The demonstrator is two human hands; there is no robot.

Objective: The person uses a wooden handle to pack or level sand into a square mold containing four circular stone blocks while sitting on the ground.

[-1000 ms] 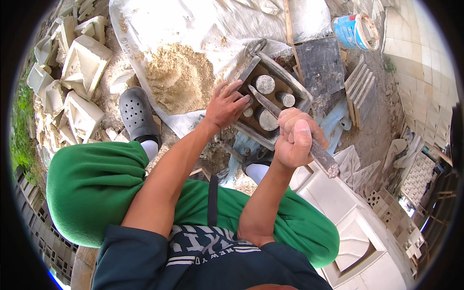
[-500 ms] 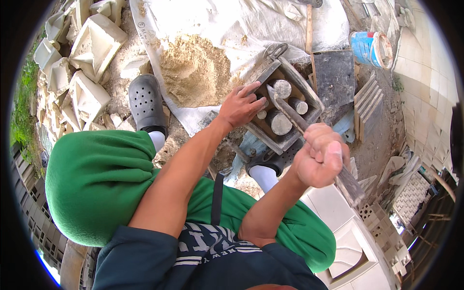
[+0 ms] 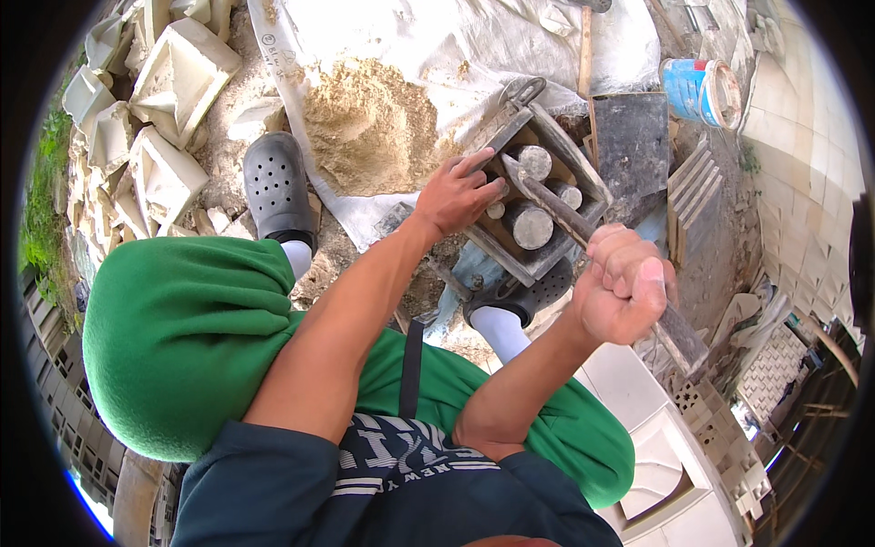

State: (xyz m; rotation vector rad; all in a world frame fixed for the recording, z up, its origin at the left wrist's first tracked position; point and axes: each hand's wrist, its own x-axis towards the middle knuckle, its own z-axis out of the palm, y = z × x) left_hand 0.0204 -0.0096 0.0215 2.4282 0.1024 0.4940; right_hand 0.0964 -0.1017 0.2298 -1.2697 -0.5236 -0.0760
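Note:
A grey rectangular mould box (image 3: 583, 171) with thick walls sits between my feet. Several round-topped cylinders (image 3: 531, 226) stand inside it. My left hand (image 3: 456, 191) lies over the box's left wall, fingers on the rim and one digit reaching inside. My right hand (image 3: 624, 287) is closed in a fist round a long, worn grey bar (image 3: 561, 211), thumb uppermost. The bar slants across the box, its narrow tip near the upper left cylinder and its broad end sticking out below my fist. The tip's contact with the box is unclear.
Sand (image 3: 369, 128) is heaped on a white sheet (image 3: 392, 27) beyond my left hand. Pale angular blocks (image 3: 182, 77) pile up at left. A dark board (image 3: 629, 141), stacked slats (image 3: 697, 196) and a blue bucket (image 3: 693, 91) stand right of the box. White blocks (image 3: 629, 383) lie beside my right knee.
My right fist and the bar's broad end have shifted right and slightly up, while the bar's tip stays near the same place. My left hand keeps its place on the box.

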